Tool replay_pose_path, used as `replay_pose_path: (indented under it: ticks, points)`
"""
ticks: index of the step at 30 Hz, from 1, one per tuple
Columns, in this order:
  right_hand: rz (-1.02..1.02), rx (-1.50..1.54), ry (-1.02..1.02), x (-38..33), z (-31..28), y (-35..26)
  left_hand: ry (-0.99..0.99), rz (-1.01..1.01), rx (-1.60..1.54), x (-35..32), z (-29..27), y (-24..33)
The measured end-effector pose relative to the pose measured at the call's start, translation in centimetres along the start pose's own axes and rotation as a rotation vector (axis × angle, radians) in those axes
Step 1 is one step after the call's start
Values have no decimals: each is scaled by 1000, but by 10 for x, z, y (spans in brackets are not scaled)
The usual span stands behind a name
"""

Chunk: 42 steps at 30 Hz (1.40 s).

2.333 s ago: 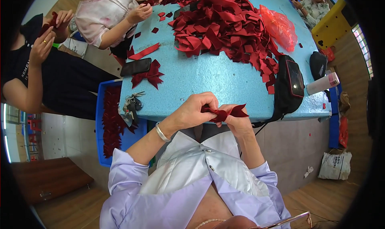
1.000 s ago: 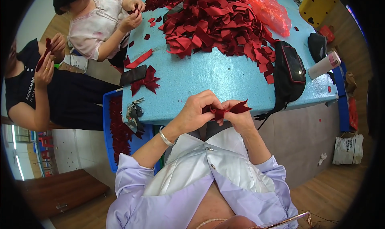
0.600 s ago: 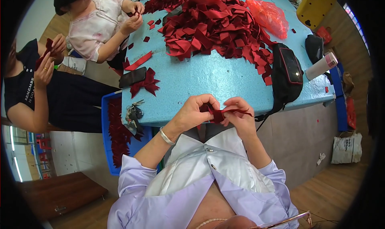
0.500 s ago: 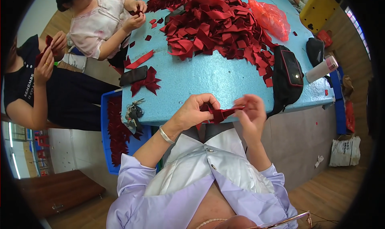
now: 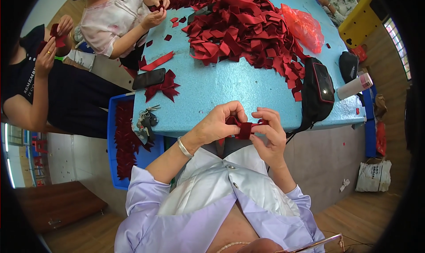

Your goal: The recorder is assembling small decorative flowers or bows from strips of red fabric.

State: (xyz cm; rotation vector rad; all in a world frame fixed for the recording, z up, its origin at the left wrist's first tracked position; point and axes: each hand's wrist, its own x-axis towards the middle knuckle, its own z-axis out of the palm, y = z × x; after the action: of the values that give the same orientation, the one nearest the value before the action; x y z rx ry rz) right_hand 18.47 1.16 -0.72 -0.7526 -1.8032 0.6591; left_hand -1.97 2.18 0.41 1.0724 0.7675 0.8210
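Note:
A dark red velvet ribbon bow is held at the table's near edge, in front of my body. My left hand pinches its left loop between thumb and fingers. On the other side my right hand has its fingers curled at the bow's right end, the thumb just below. Part of the bow is hidden behind the fingers. On the table to the left, a finished-looking red bow lies partly beneath a black phone. A flat red ribbon strip lies farther back.
A large heap of red ribbon pieces covers the far table, beside a red plastic bag. A black bag and white tumbler stand right. Keys lie left, above a blue crate of bows. Two co-workers handle ribbon at left.
My right hand has come in from the ribbon's stretched right end and now curls close around it. The ribbon looks more compact, with a band across its middle.

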Motion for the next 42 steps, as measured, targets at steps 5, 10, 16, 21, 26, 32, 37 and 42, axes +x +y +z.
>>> replay_pose_path:
  ticks: [5, 10, 16, 21, 26, 32, 37, 42]
  points:
    - [98, 188, -6, -8, 10, 8, -13, 61, 157, -1, 0, -1]
    - [178, 338, -8, -11, 11, 10, 36, 101, 331, -1, 3, 2]
    - [210, 455, 11, -17, 13, 19, 32, 77, 409, -2, 8, 15]
    - [179, 400, -41, -15, 11, 20, 33, 83, 452, 0, 8, 11]
    - [110, 334, -74, -13, 8, 19, -11, 42, 380, 2, 7, 8]
    - [43, 196, -49, -11, 9, 15, -46, 2, 362, 6, 5, 2]
    - [37, 187, 16, -14, 12, 13, -49, -18, 191, 5, 6, 1]
    - [136, 313, 103, -15, 13, 16, -68, 30, 97, 6, 6, 5]
